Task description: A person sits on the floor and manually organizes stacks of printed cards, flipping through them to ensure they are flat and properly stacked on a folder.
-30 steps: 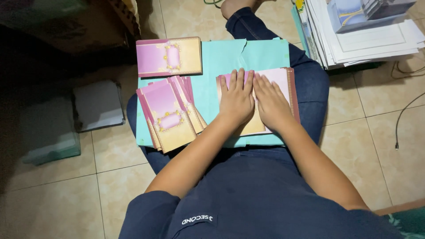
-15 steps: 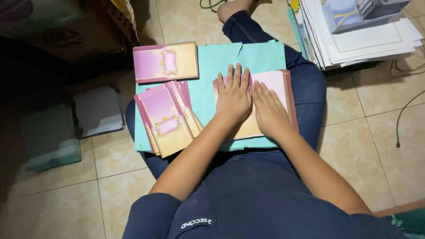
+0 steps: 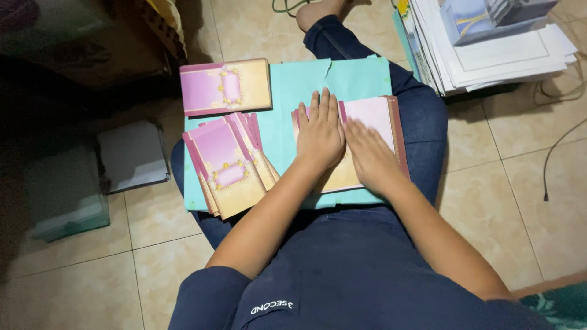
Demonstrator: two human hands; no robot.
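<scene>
Taking the turquoise paper sheet (image 3: pixel 287 91) across your lap as the landmark: off its left edge, on the tiled floor, lay a flat grey-white packet (image 3: pixel 131 154) and, further out, a pale green box (image 3: pixel 67 208). On the sheet's upper left corner sat a squared stack of pink-and-gold rectangular cards (image 3: pixel 225 87) with a gold frame printed at the centre. Below it, on the sheet's lower left, a fanned pile of the same cards (image 3: pixel 229 162) spread out. At the sheet's middle, your left hand (image 3: pixel 319 135) lay flat, fingers extended, pressing on an opened pink-and-cream card (image 3: pixel 373 116). Your right hand (image 3: pixel 370 156) lay flat beside it, palm down on the same card, gripping nothing. Beyond the sheet's upper right stood a stack of white paper sheets (image 3: pixel 501 58) topped by a pale blue box (image 3: pixel 474 18).
</scene>
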